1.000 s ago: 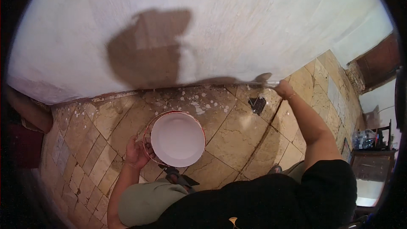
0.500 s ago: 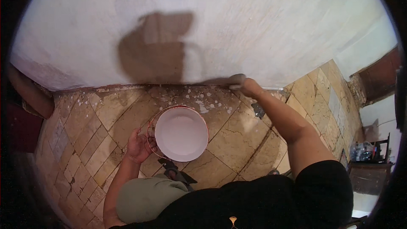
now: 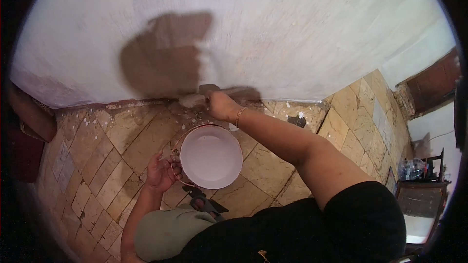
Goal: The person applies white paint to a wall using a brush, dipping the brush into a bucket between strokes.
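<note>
White inside, the red-edged bucket [image 3: 211,179] is gripped by the left hand [image 3: 161,173], the right hand [image 3: 223,106] clutching a blurred tool [image 3: 208,88].

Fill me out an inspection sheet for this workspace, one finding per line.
Surface: floor of tan tiles, with white spots near the wall's foot and a dark patch right of them.
Things: bucket, round, pale inside; whether it rests on the floor cannot be told.
Clutter: bottles on a dark cabinet, far right.
Left hand: at the bucket's left side; grip unclear.
Right hand: beyond the bucket, near the wall's foot; what it holds is unclear.
Cables: thin line at far right, perhaps one; too small to tell.
Surroundings: pale wall bearing a dark shadow.
</note>
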`<state>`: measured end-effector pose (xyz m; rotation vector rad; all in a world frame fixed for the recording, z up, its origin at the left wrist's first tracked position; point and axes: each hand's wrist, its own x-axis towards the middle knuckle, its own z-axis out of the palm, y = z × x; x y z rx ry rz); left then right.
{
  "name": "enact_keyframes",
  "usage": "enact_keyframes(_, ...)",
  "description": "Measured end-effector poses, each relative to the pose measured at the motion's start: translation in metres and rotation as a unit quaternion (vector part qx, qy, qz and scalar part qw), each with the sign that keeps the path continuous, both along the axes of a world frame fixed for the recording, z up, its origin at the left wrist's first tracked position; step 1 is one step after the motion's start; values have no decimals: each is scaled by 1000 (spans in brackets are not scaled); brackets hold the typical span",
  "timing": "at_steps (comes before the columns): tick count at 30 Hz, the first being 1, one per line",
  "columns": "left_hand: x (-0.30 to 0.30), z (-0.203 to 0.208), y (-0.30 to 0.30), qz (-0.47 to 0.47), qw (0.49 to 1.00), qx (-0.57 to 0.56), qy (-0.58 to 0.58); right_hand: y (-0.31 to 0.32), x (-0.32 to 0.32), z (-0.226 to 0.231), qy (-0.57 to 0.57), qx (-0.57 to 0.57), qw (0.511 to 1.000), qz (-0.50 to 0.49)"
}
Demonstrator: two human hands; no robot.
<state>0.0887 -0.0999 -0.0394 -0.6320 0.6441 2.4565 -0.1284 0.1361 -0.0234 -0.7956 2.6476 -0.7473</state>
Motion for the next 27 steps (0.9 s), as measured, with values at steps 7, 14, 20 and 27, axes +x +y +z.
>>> enact_keyframes(7,0,11,-1,-4,1000,13,5,102,22,-6,-23,6,991,-133)
enact_keyframes(14,-11,11,6,-22,998,40,31,316,42,-44,135,137,933,-305)
enact_keyframes(20,-14,6,6,-26,998,-49,39,296,58,43,-124,74,911,-386)
enact_keyframes(27,-14,5,11,-27,996,-60,57,251,93,40,-77,-111,878,-460)
